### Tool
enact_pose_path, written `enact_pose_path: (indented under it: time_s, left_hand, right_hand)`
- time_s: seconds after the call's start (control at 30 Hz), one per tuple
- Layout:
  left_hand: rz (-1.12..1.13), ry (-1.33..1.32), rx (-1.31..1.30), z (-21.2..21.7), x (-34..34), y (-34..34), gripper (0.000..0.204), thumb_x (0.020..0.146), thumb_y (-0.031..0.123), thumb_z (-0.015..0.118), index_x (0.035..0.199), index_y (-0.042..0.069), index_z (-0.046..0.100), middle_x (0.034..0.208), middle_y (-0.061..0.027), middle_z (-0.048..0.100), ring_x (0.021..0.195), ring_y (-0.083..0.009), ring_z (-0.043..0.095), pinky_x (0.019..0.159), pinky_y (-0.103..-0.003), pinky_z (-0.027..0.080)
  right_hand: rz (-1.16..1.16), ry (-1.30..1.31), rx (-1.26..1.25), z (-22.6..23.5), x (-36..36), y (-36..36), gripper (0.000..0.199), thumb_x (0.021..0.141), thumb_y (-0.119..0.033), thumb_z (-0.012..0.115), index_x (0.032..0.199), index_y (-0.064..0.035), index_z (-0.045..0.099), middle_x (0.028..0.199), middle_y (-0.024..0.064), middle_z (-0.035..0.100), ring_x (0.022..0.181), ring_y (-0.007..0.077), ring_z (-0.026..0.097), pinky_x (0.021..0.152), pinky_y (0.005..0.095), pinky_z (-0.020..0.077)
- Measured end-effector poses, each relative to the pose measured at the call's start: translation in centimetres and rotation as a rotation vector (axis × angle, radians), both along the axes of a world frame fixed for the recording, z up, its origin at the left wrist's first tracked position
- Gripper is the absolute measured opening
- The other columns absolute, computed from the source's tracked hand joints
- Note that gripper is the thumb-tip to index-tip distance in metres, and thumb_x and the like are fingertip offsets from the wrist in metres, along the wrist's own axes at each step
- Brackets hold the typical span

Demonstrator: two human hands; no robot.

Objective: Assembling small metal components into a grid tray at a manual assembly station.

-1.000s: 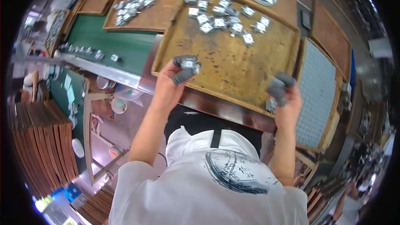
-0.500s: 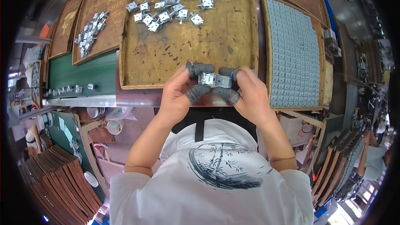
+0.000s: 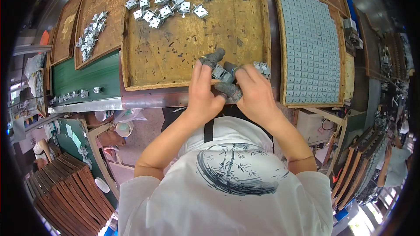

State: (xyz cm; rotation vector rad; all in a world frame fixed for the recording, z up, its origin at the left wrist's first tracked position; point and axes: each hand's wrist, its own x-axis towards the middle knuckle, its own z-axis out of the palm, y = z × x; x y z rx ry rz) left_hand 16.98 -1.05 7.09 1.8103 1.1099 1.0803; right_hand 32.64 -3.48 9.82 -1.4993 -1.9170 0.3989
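A small silvery boxy metal part (image 3: 223, 75) is pinched between the thumb and fingers of my right hand (image 3: 254, 88), over the front edge of a shallow wooden tray (image 3: 192, 57). Close beside it is my left hand (image 3: 204, 85), its fingers stretched forward past the part and its thumb apart from them. Grey covers wrap the fingertips of both hands. More boxy metal parts (image 3: 262, 68) sit at the tray's front right corner, partly hidden behind my right hand. Several similar parts (image 3: 165, 11) lie loosely grouped at the tray's far left.
On the right, a wooden tray (image 3: 282, 57) holds rows of packed grey pieces. Another tray (image 3: 111, 35) at the left carries a cluster of metal parts. Small parts (image 3: 84, 93) line the green surface (image 3: 65, 79). Stacked wooden trays (image 3: 65, 192) stand low at the left.
My left hand has let go of the metal part and reached forward with its fingers extended. My right hand has shifted slightly left and keeps hold of the part.
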Motion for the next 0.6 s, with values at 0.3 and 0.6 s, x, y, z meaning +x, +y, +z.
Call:
enact_pose_path:
  time_s: [0.3,0.6]
  left_hand:
    - [-0.207,0.034,0.146,0.1,0.5,1.1,0.072,0.059,0.006,0.074,0.127,-0.001,0.054,0.113,-0.0202,0.059,0.099,-0.0388,0.059,0.084,-0.041,0.049]
    - [-0.291,0.198,0.002,-2.6,1.2,5.1,0.063,0.065,0.004,0.073,0.125,0.004,0.057,0.108,-0.0195,0.051,0.101,-0.0371,0.051,0.088,-0.039,0.044]
  right_hand:
    - [0.116,0.435,-0.454,-1.0,2.5,1.5,0.043,0.074,-0.039,0.073,0.088,0.0,0.064,0.076,0.017,0.066,0.071,0.0347,0.065,0.064,0.0389,0.0499]
    - [-0.331,0.197,-0.462,0.6,10.6,2.1,0.015,0.084,-0.015,0.066,0.088,-0.0014,0.068,0.069,0.0063,0.063,0.061,0.0142,0.057,0.059,0.0292,0.0459]
